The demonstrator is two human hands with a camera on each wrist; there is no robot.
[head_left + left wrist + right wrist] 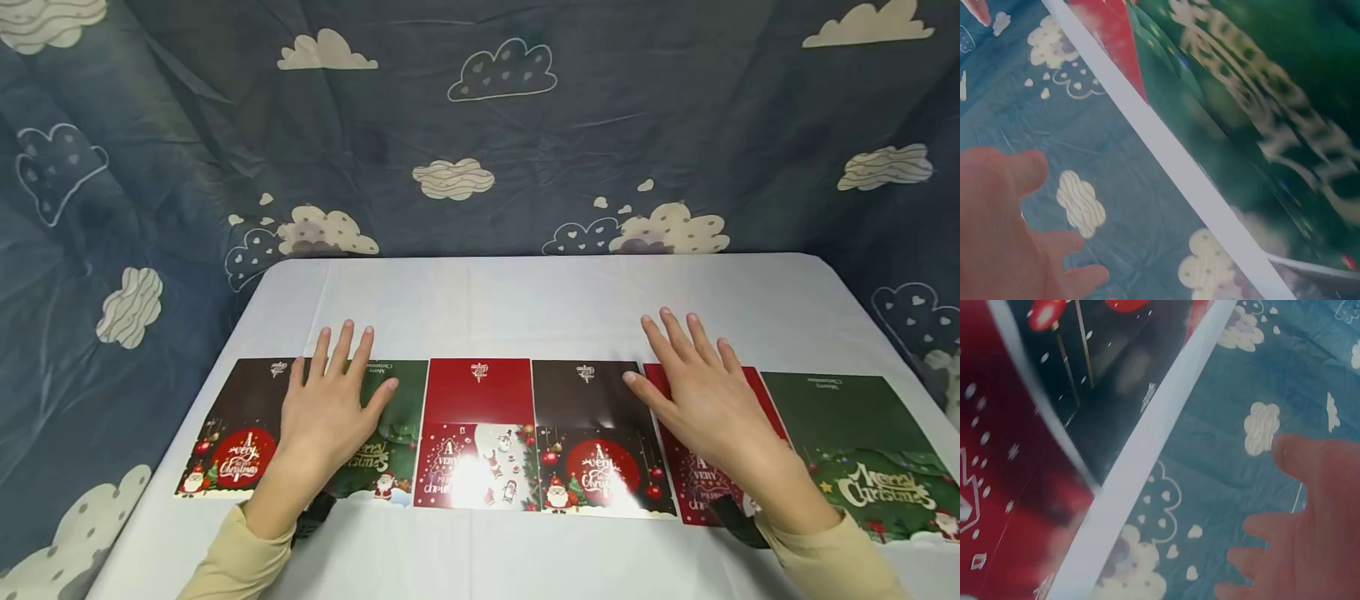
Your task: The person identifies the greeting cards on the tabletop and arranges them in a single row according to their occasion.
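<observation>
Several unfolded Christmas cards lie in a row. My left hand, fingers spread, is over the gap side of a dark card and a green card, overlapping both in the head view. Over a red card, partly hidden beneath it, my right hand spreads its fingers too. Neither hand holds anything. Between them are another red card and another dark card; a second green card lies at the far right. Blurred in the left wrist view is the green card; the right wrist view includes the red card.
The cards lie on a white-covered table with its far edge behind them. A dark blue curtain with cloud prints hangs behind and at both sides. Dark wrist straps show at both sleeves.
</observation>
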